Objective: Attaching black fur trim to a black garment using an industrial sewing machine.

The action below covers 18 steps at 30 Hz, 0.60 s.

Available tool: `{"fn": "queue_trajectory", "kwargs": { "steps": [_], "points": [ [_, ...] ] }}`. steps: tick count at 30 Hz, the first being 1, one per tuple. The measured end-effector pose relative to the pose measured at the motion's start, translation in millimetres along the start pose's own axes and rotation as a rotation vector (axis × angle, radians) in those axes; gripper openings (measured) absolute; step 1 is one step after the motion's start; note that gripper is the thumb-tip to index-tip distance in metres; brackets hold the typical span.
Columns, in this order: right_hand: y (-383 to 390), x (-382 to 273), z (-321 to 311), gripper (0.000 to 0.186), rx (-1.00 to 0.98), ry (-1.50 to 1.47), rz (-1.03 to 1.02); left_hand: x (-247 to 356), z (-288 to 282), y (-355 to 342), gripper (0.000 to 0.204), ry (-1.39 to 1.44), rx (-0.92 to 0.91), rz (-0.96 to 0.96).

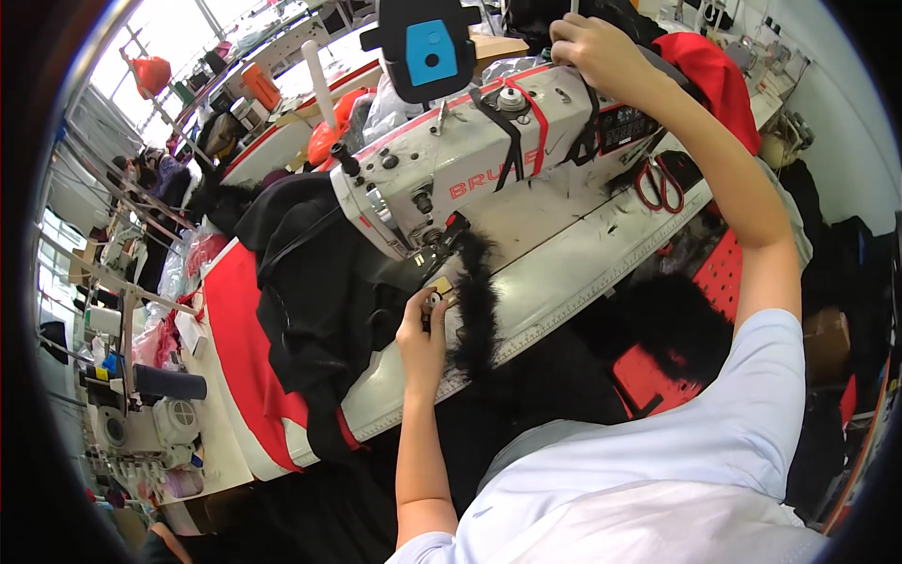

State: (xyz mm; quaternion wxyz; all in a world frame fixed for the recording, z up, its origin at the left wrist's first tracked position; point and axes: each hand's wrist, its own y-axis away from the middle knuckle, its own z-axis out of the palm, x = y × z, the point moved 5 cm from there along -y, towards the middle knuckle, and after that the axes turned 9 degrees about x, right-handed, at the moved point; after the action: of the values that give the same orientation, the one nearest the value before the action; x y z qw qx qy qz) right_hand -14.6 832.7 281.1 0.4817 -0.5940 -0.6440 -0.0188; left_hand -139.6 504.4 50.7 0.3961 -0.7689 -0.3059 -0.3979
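A white industrial sewing machine (442, 160) stands on a pale worktable with a ruler-marked front edge. In front of its needle area, my left hand (421, 343) is closed, thumb and fingers pinching a small brass-coloured metal piece (440, 289) with a round knob. Beside those fingers, a strip of black fluffy trim (477, 305) hangs across the table edge. Black fabric (315, 277) lies bunched left of the machine head. My right hand (594, 54) reaches over the machine's far right end, fingers curled; what they hold, if anything, is hidden.
Red-handled scissors (660, 183) lie on the table's right part. Red fabric (246, 352) drapes over the left edge, and more red cloth (709, 80) is behind my right arm. A phone holder (427, 52) rises above the machine. Another machine (150, 428) stands at far left.
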Motion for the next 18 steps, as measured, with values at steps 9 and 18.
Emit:
{"fn": "queue_trajectory", "kwargs": {
  "steps": [9, 18],
  "points": [
    [-34.7, -42.2, -8.0, 0.009, -0.423, -1.272, 0.619, 3.5, -1.3, -0.9, 0.026, 0.011, -0.025, 0.034],
    [-21.9, 17.7, -4.1, 0.019, -0.371, -0.902, 0.913, 2.5, -4.7, 0.4, 0.027, 0.016, -0.019, 0.054]
  ]
}}
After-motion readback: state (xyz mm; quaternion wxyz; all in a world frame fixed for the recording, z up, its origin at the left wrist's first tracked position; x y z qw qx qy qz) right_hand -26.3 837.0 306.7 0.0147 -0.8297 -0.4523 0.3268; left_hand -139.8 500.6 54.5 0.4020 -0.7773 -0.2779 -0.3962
